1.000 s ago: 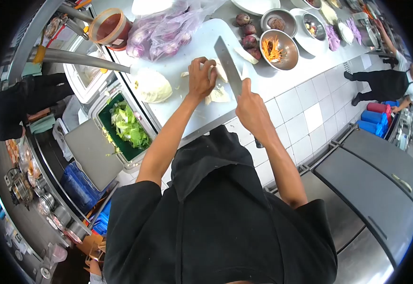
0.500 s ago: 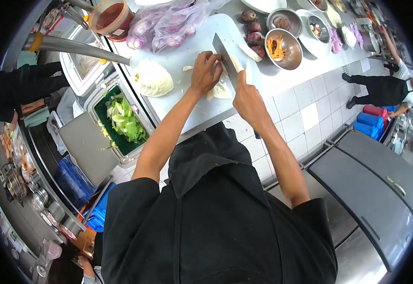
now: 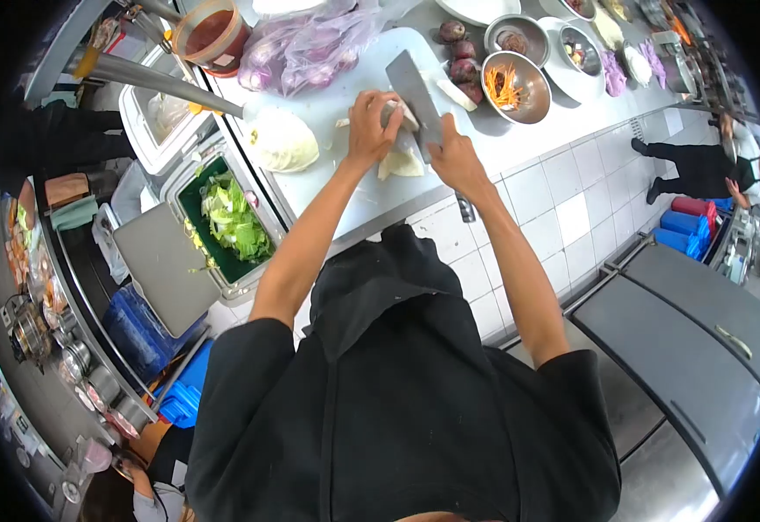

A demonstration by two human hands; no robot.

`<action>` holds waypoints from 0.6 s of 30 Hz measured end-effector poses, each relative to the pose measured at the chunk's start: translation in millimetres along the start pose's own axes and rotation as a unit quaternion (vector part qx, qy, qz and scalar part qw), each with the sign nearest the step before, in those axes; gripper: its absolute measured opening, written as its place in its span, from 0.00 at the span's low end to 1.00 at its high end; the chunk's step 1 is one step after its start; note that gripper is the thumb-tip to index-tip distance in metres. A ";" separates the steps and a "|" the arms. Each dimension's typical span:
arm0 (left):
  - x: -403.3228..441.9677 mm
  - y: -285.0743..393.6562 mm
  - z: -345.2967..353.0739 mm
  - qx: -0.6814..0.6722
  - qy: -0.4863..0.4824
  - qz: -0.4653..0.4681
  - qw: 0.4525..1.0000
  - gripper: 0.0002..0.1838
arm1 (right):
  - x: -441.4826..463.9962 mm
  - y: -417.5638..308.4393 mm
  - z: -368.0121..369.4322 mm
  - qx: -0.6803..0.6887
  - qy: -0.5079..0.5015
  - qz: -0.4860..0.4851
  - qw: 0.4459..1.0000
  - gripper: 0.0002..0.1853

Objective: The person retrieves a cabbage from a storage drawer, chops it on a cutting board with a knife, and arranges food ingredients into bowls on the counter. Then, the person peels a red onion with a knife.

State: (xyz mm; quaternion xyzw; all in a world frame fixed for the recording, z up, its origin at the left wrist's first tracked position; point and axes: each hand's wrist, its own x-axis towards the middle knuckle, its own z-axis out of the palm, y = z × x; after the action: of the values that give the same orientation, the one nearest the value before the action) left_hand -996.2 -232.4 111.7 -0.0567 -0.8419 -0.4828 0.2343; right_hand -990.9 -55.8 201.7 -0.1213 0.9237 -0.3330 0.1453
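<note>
On the white cutting board (image 3: 345,204), my left hand (image 3: 369,130) curls its fingers over a pale cabbage piece (image 3: 410,118). My right hand (image 3: 457,158) grips a broad-bladed kitchen knife (image 3: 415,91), its tip pointing away from me. The blade stands just right of the piece under my left fingers; whether it touches cannot be made out. Another cabbage wedge (image 3: 402,163) lies close below both hands. A large cut cabbage (image 3: 282,142) rests at the board's left edge, and a pale slice (image 3: 451,90) lies at its right edge.
Bagged purple onions (image 3: 310,52) lie behind the board. Several dark red onions (image 3: 463,71) and a steel bowl of carrot strips (image 3: 532,96) stand right. A green-lined bin of leaves (image 3: 234,217) sits lower left. A co-worker (image 3: 702,165) stands far right.
The knife has shifted slightly left, and its broad face shows more. My left hand has moved a little left and down. The co-worker at right has changed posture.
</note>
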 end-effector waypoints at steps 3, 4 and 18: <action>-22.0 19.8 -6.7 0.022 0.035 -0.050 0.998 0.14 | -24.5 -3.9 -34.3 0.045 0.046 -0.016 0.998 0.19; -34.1 31.0 -11.4 0.034 0.038 -0.087 0.995 0.16 | -33.7 -6.6 -45.8 0.046 0.049 -0.017 0.998 0.19; -103.6 44.2 -160.5 0.329 0.064 -0.099 0.937 0.20 | -129.5 58.0 -40.1 0.140 0.107 0.222 0.959 0.14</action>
State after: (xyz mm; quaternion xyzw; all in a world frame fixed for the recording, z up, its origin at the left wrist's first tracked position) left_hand -835.9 -330.3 168.0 0.1380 -0.9385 -0.2017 0.2441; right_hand -892.0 52.5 217.7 0.1446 0.8815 -0.4298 0.1317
